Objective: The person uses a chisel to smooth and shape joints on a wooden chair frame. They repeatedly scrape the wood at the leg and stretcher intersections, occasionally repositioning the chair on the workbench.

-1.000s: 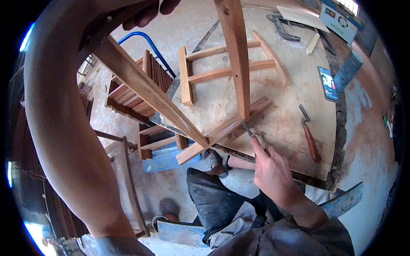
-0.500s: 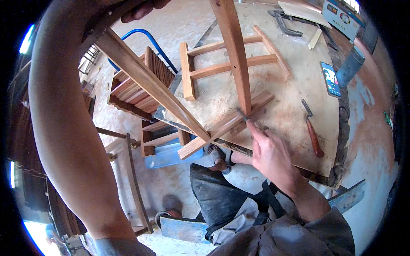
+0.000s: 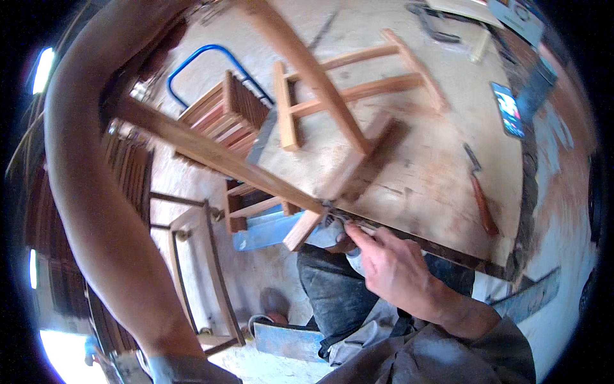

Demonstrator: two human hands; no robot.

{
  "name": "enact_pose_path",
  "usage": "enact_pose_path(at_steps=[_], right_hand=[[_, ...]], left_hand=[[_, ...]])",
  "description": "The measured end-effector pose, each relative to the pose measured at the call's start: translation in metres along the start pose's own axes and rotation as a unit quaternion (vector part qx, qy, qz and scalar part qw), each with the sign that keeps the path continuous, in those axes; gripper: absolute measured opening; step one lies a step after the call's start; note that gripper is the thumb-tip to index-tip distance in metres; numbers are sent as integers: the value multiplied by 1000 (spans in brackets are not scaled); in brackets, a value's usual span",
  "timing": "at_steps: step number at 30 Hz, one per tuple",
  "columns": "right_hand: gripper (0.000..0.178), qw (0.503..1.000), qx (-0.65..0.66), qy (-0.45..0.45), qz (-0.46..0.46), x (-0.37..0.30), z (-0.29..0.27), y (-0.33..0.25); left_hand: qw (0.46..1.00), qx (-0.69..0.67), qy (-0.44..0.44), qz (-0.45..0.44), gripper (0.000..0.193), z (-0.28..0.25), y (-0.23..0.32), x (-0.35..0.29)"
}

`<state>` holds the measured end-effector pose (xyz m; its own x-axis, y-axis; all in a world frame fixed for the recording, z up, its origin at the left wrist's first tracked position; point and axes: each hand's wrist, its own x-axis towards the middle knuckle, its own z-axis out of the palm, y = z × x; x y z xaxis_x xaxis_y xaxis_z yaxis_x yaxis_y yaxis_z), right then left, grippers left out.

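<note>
A wooden frame stands tilted on the table, with one long bar (image 3: pixel 217 153) and a second long bar (image 3: pixel 313 80) running down to a short crosspiece (image 3: pixel 345 173). The crosspiece's near end juts past the table edge. My right hand (image 3: pixel 396 269) is closed around a small, thin dark tool (image 3: pixel 330 209), its kind blurred. The index finger points along this tool, whose tip is at the joint of the first bar and the crosspiece. My left arm (image 3: pixel 96 211) reaches up the left side to the frame's upper end; the fingers of that hand are hidden in dark blur.
On the table (image 3: pixel 422 173) lie another wooden frame (image 3: pixel 358 93), a wood-handled tool (image 3: pixel 483 201), a phone (image 3: pixel 508 109) and a dark clamp (image 3: pixel 435 25). A blue-grey cylinder (image 3: pixel 536 86) stands behind the phone. Stacked wooden pieces (image 3: pixel 220 115) and a blue tube handle (image 3: pixel 204 48) are beyond the left edge.
My right hand has moved left and nearer with the thin tool, from the second bar's joint to the first bar's. The frame has shifted and tilted leftward; the view has moved slightly.
</note>
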<state>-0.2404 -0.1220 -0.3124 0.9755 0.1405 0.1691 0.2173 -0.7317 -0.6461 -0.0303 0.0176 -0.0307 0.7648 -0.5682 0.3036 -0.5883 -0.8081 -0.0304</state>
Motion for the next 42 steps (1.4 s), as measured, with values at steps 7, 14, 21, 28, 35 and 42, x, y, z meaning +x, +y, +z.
enact_pose_path(at_steps=[7, 14, 21, 28, 35, 42], right_hand=[[40, 1000, -23, -11, 13, -31, -36, -2], [39, 991, -22, -98, 91, -34, -45, -11], [42, 998, -44, -42, 20, -32, -44, 12], [41, 995, -37, -46, 85, -20, -52, 10], [38, 999, 2, 6, -53, -17, -19, -8], [43, 997, 53, -55, -25, -17, -8, -16]], left_hand=[[996, -63, 51, 27, 38, -17, 33, 3], [986, -141, 84, 2, 42, 32, 45, 16], [986, -128, 107, 17, 38, 23, 56, 23], [993, -108, 31, 20, 41, -13, 59, 27], [993, 30, -71, -86, 60, -65, 62, -11], [988, 86, -58, -112, 65, -50, 62, -8]])
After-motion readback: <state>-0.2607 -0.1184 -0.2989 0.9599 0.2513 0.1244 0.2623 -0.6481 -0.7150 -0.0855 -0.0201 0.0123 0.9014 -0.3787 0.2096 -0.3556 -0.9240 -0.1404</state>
